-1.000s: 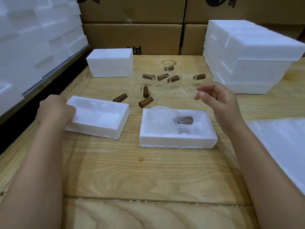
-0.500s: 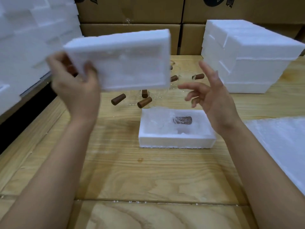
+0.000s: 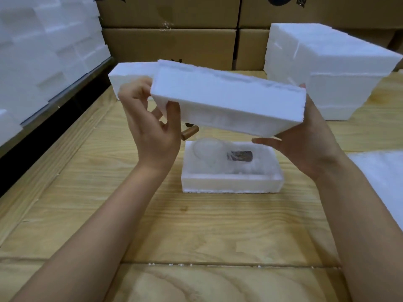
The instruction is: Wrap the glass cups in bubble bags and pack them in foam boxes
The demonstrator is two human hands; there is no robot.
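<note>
A white foam lid [image 3: 226, 99] hangs tilted in the air above the open foam box [image 3: 231, 184] on the wooden table. My left hand [image 3: 152, 129] grips the lid's left end, thumb on its front face. My right hand [image 3: 305, 142] holds the lid's right end, thumb underneath. Inside the box lies a glass cup in a bubble bag [image 3: 209, 151] with a dark brown cork [image 3: 239, 156] beside it. The lid hides most of the loose cups behind it.
One brown cork [image 3: 190, 132] shows under the lid. A closed foam box [image 3: 128, 77] sits behind my left hand. Stacked foam boxes [image 3: 327, 68] stand at the right, foam pieces [image 3: 43, 53] at the left, bubble bags [image 3: 379, 177] at the right edge, cardboard cartons [image 3: 170, 44] behind.
The foam lid was lifted off the table by my left hand, carried right and turned over above the open box. My right hand has taken its right end.
</note>
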